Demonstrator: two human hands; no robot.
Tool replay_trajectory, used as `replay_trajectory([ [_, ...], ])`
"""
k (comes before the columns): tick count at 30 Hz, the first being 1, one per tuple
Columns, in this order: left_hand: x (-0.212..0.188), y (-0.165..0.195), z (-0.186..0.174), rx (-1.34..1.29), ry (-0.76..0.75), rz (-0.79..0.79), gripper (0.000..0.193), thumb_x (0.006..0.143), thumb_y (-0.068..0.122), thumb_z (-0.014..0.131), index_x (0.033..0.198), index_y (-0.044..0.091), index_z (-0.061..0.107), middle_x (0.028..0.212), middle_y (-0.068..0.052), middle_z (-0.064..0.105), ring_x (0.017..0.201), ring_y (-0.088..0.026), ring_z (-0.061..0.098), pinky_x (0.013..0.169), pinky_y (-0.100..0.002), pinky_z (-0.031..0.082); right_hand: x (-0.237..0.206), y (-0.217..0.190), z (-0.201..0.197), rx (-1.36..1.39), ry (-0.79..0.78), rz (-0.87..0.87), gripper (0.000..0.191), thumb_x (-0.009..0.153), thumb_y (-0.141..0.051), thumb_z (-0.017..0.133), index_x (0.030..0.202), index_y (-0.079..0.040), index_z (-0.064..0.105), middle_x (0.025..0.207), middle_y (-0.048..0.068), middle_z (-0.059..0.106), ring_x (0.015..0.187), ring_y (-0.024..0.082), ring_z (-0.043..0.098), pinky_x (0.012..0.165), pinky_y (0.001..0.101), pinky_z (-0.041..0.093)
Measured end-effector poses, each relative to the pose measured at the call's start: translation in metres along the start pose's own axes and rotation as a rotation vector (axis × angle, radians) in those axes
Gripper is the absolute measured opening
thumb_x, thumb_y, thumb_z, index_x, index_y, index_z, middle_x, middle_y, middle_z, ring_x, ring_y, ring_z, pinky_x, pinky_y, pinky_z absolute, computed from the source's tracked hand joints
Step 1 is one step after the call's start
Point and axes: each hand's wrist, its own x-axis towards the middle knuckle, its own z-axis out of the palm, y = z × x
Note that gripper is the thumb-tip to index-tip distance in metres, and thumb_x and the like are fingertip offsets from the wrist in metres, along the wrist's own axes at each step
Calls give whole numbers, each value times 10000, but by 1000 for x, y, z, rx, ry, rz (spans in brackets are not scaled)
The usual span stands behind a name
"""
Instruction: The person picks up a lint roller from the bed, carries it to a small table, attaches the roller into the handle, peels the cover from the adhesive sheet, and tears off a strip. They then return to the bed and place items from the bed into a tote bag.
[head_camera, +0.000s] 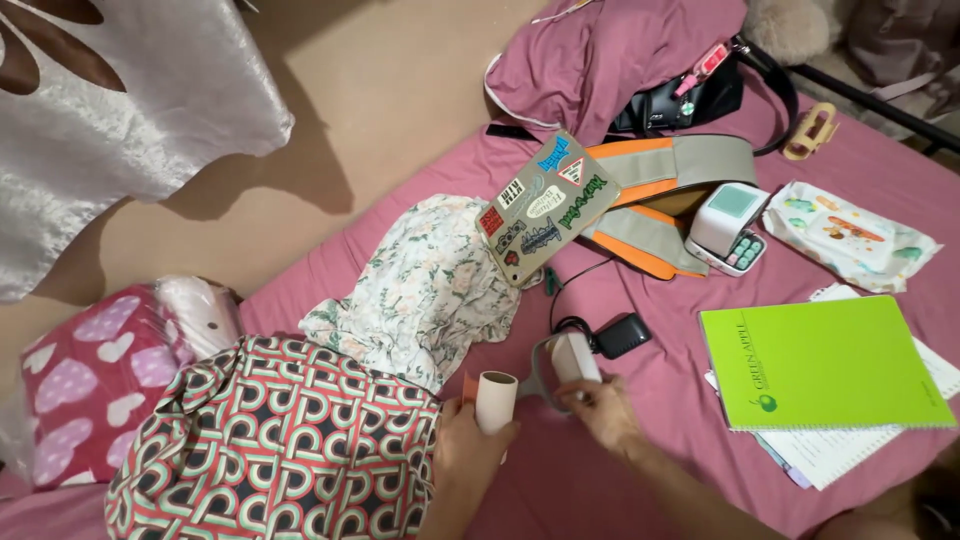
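Two bare hands worked low on the pink bedsheet (600, 480): the left hand (465, 450) was wrapped around a bare cardboard tube (495, 400), while the right hand (605, 410) pinched what seemed to be a lint roller (572, 360); refitting looked unfinished. Open sheet lay ahead, bounded by a green notebook (820, 365) rightward and patterned clothing (280, 440) leftward.

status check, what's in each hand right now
Left hand grips bare cardboard tube. Right hand holds white lint roller. Black power adapter sits just beyond, on pink bedsheet.
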Motion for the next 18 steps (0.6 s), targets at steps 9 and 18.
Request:
replay_trajectory([
  [9, -7, 46, -23, 8, 41, 73, 746, 684, 509, 830, 1180, -22, 662, 1284, -197, 580, 1157, -369, 618, 1005, -465, 505, -14, -13, -78, 39, 376, -338, 252, 888, -41, 682, 976, -226, 829, 1300, 177, 596, 968, 277, 703, 871, 365, 580],
  [18, -21, 128, -65, -105, 323, 101, 751, 718, 463, 775, 1217, -78, 624, 1227, -291, 568, 1127, -458, 578, 967, -530, 482, -79, -47, -200, 906, 233, -210, 310, 896, -108, 707, 1195, -146, 636, 1045, 77, 751, 919, 208, 704, 766, 359, 609],
])
